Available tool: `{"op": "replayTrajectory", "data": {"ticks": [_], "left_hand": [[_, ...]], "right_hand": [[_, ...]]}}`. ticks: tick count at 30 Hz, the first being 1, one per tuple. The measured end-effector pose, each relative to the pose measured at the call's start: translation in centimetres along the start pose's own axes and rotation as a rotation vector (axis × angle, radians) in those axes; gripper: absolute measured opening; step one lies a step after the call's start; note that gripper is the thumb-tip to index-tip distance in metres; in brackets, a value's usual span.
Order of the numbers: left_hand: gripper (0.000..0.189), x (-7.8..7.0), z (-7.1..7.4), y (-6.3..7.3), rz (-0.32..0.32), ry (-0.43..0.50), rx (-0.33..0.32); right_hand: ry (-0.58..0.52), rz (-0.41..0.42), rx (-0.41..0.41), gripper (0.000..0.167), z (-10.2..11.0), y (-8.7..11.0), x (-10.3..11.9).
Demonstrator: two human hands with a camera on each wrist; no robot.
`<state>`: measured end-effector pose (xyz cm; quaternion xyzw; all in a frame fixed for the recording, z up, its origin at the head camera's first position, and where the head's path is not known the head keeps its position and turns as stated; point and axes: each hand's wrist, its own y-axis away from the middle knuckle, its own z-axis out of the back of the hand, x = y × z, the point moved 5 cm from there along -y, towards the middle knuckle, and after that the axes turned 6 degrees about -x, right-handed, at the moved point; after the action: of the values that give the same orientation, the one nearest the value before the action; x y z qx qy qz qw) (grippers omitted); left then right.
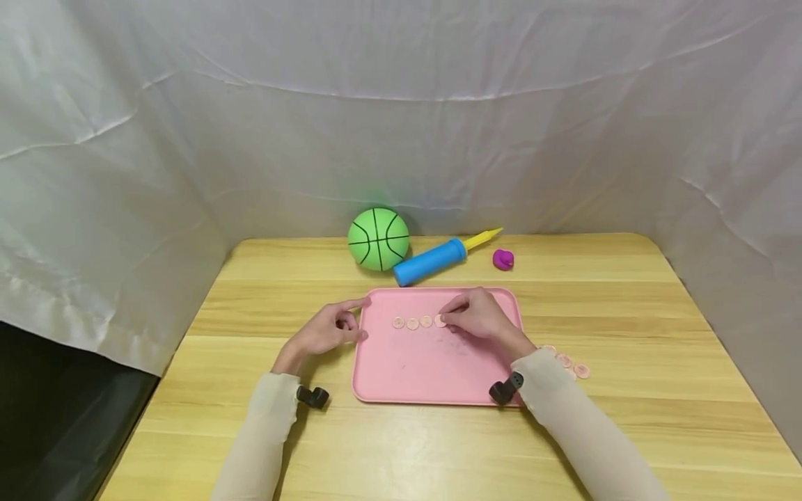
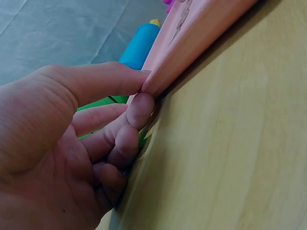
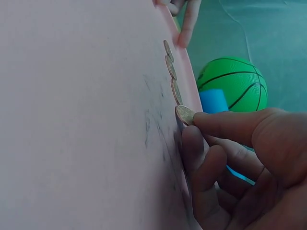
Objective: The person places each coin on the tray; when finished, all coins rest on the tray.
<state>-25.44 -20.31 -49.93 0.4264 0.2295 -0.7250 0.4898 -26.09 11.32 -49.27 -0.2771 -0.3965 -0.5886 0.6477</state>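
A pink tray lies on the wooden table. Its left rim is held by my left hand, the thumb over the edge and other fingers curled against the outside. Over the tray, my right hand pinches a coin between thumb and fingertips. This coin is tilted, at the right end of a short row of coins lying flat inside the tray. Dark marks show on the tray floor near the row.
Several more coins lie on the table right of the tray, partly hidden by my right sleeve. Behind the tray are a green ball, a blue pump with a yellow nozzle, and a small purple toy. Grey cloth hangs around the table.
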Motion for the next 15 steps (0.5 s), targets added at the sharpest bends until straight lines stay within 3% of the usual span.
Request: {"op": "replayTrajectory", "data": {"ticks": [15], "left_hand": [[0.074,0.0,0.0,0.0,-0.023,0.004,-0.010]], "right_hand": [[0.026,0.020,-0.025,0.026,1.7,1.3,0.0]]}}
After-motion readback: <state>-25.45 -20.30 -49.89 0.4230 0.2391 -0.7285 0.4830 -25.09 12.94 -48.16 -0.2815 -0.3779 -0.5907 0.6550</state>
